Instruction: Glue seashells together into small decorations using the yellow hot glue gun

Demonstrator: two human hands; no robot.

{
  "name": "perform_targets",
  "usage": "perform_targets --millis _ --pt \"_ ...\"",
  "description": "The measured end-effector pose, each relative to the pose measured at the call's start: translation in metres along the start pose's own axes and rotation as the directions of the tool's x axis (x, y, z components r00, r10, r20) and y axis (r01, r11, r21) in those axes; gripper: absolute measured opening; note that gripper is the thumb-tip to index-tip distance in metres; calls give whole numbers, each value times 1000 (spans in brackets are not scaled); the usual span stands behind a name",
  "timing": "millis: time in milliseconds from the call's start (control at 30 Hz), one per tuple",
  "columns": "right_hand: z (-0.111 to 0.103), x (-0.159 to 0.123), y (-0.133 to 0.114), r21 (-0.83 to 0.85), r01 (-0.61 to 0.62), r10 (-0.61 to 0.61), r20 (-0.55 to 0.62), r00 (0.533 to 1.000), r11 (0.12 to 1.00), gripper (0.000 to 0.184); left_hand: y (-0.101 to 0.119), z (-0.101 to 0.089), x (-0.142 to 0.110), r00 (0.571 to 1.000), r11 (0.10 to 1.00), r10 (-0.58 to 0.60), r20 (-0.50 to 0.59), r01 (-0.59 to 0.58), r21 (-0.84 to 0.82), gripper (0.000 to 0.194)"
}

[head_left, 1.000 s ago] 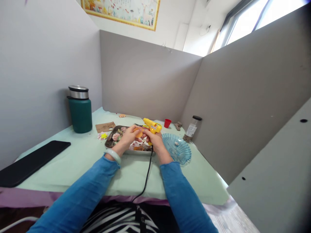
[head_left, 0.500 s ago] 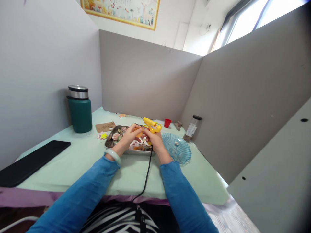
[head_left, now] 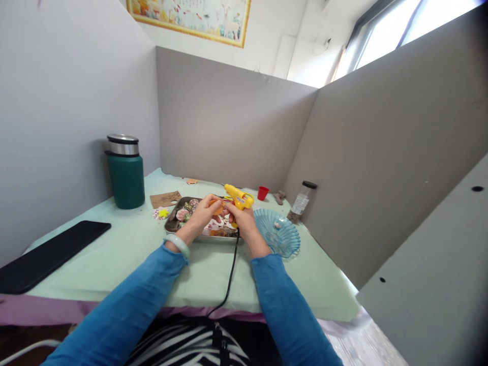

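My right hand (head_left: 244, 218) is closed around a yellow hot glue gun (head_left: 239, 196), whose black cord (head_left: 231, 279) runs down over the table's front edge. Between the fingers of my left hand (head_left: 205, 214) is a small orange piece (head_left: 216, 206), partly covered, so its exact kind cannot be made out. Both hands are close together above a metal tray (head_left: 190, 239). Inside the tray lie several shells (head_left: 182, 214) and other small pieces. Right of my right hand sits a blue scalloped glass plate (head_left: 287, 236) with a small speckled piece (head_left: 277, 225) on it.
A green bottle (head_left: 125, 180) and a black flat mat (head_left: 57, 251) are at the left. Behind the tray's left lie a brown card (head_left: 165, 199) and a yellow flower piece (head_left: 163, 213). A red cup (head_left: 263, 193) and a black-lidded jar (head_left: 302, 202) stand back right. Grey partitions (head_left: 236, 117) enclose the table.
Both hands stay nearly in place. The orange piece in my left fingers has shifted very slightly; the glue gun is held as before.
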State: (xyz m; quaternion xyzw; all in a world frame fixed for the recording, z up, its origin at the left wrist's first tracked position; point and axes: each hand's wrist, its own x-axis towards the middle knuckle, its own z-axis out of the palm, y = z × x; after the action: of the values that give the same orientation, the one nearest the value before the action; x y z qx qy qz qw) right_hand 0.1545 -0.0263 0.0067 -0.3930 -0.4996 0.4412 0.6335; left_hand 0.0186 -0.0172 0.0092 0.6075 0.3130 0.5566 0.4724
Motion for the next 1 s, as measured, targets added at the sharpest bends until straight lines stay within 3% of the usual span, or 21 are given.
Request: perform_targets --millis 233,467,633,1000 --pt "-1 1 2 1 -16 16 -4 1000 1000 24 -2 1 1 999 999 -37 -17 37 -29 29" --pt "-2 3 6 22 14 -14 5 1000 1000 29 -10 -4 7 992 984 -99 -82 85 -159 35" --pt "-1 2 6 27 27 -27 -10 1000 999 30 -12 -7 8 995 962 -95 -34 83 -261 38" --pt "-3 6 11 -57 24 -26 -29 999 998 32 -3 -4 3 997 960 -79 13 80 -268 37"
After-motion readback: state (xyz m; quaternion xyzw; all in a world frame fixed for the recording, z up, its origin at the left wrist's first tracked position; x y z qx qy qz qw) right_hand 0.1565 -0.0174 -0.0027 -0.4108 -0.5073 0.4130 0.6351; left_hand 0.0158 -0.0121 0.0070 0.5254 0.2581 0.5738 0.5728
